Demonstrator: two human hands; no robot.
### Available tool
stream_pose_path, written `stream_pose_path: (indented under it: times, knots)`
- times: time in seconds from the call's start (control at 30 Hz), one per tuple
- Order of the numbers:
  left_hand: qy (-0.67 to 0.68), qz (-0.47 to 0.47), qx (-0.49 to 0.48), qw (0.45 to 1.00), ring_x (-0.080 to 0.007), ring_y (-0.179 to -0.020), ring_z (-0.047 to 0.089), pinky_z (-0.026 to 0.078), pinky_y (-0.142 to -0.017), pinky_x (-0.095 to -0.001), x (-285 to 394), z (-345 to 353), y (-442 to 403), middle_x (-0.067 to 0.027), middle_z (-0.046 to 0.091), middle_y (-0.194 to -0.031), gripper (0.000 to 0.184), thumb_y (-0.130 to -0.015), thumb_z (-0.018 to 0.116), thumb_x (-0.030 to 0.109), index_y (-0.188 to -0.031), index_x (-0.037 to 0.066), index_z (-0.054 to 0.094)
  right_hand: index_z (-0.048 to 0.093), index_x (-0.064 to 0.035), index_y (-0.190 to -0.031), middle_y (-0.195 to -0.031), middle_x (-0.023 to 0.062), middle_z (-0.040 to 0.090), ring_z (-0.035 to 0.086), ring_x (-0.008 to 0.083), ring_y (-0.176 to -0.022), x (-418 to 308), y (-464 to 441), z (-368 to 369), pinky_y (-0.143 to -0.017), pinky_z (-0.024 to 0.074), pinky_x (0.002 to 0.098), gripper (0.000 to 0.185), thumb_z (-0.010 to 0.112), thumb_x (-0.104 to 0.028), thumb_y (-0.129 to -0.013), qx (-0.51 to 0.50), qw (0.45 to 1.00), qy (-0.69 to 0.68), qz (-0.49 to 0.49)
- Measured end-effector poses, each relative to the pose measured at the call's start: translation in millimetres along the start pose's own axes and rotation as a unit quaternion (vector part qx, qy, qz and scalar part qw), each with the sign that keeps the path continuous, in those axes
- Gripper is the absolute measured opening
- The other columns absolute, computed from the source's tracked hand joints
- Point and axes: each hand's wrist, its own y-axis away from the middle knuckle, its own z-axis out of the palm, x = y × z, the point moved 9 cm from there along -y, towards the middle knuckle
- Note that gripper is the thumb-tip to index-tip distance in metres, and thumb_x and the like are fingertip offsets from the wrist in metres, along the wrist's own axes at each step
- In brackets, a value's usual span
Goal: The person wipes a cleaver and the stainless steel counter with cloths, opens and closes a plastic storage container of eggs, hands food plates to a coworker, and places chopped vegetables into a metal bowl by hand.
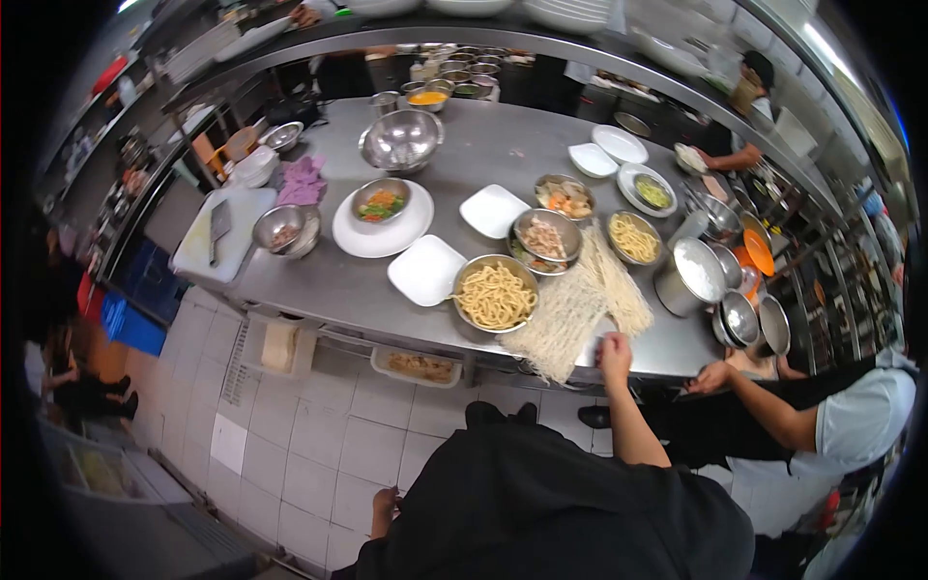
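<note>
My right hand, its fingers curled together, is at the counter's front edge beside the pale dried noodles; whether it pinches a strand is too small to tell. My left hand hangs low on the left, over the floor, its fingers mostly hidden. Left of the dried noodles stands a bowl of thick yellow noodles. Behind them are a bowl of chopped meat, a bowl of seafood and a smaller noodle bowl.
A co-worker's hand is close on my right. A steel pot and stacked bowls stand at the right. White plates lie mid-counter. A knife rests on a cutting board. An overhead shelf spans the back.
</note>
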Motion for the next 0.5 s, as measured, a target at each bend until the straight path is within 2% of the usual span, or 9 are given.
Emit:
stream_pose_path:
  times: [0.07,0.3,0.37,0.4,0.5]
  knots:
    - [0.073,-0.035,0.005,0.997,-0.0288,-0.080,0.065,0.053,-0.062,-0.0425,8,-2,16,-0.0128,0.067,-0.092,0.032,-0.085,0.058,0.030,-0.102,0.003,0.060,0.057,-0.0079,-0.093,-0.063,0.0035,0.056,0.048,0.0103,-0.043,7,-10,-3,-0.033,0.0361,0.0247,0.012,0.054,-0.019,-0.091,-0.003,0.993,-0.091,0.077]
    - [0.094,-0.027,0.010,0.995,-0.0256,-0.069,0.066,0.054,-0.051,-0.0387,28,-5,27,-0.0135,0.066,-0.088,0.036,-0.088,0.056,0.033,-0.100,-0.001,0.060,0.057,-0.0066,-0.094,-0.064,0.0043,0.056,0.048,0.0106,-0.043,5,-15,-7,-0.033,0.0358,0.0235,0.012,0.053,-0.018,-0.090,-0.040,0.984,-0.153,0.079]
    - [0.070,-0.076,-0.021,0.994,-0.0253,-0.066,0.066,0.053,-0.050,-0.0385,13,-1,28,-0.0138,0.066,-0.089,0.035,-0.088,0.056,0.032,-0.101,0.000,0.059,0.056,-0.0064,-0.095,-0.065,0.0042,0.055,0.048,0.0104,-0.043,5,-15,-7,-0.033,0.0362,0.0232,0.014,0.052,-0.019,-0.091,-0.027,0.982,-0.166,0.086]
    - [0.065,-0.029,-0.013,0.997,-0.0253,-0.068,0.067,0.053,-0.050,-0.0388,16,-2,25,-0.0151,0.066,-0.092,0.035,-0.088,0.056,0.032,-0.102,-0.001,0.058,0.056,-0.0064,-0.095,-0.065,0.0042,0.055,0.048,0.0104,-0.043,6,-15,-5,-0.033,0.0362,0.0232,0.014,0.052,-0.019,-0.091,-0.034,0.982,-0.164,0.086]
    - [0.091,0.026,-0.008,0.995,-0.0260,-0.070,0.067,0.053,-0.050,-0.0396,10,-9,26,-0.0171,0.065,-0.096,0.036,-0.088,0.056,0.032,-0.102,-0.001,0.057,0.057,-0.0067,-0.091,-0.061,0.0036,0.054,0.046,0.0098,-0.040,5,-16,-10,-0.031,0.0344,0.0231,0.014,0.055,-0.021,-0.089,-0.002,0.980,-0.184,0.073]
